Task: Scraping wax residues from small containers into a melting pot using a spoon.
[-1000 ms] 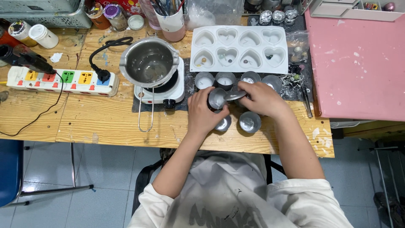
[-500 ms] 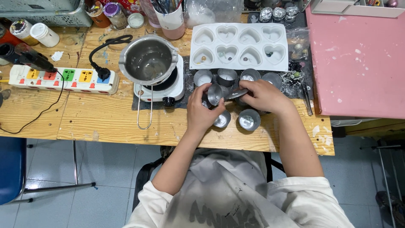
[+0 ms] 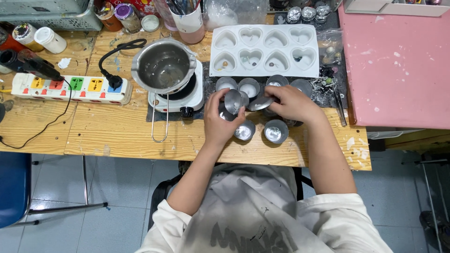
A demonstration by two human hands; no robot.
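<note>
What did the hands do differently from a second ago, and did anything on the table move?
Very little changed. The left hand still holds the small metal cup, now tipped a bit more on its side, and the right hand stays at its rim. The pot, heart mould and power strip stayed put.

The left hand has tipped its small metal cup further toward the right hand

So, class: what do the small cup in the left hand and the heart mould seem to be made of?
Small cup: probably thin metal, silver-grey and shiny, catching glints of light. Heart mould: looks like silicone or soft plastic, white and matt with rounded edges, though that is uncertain.
</note>
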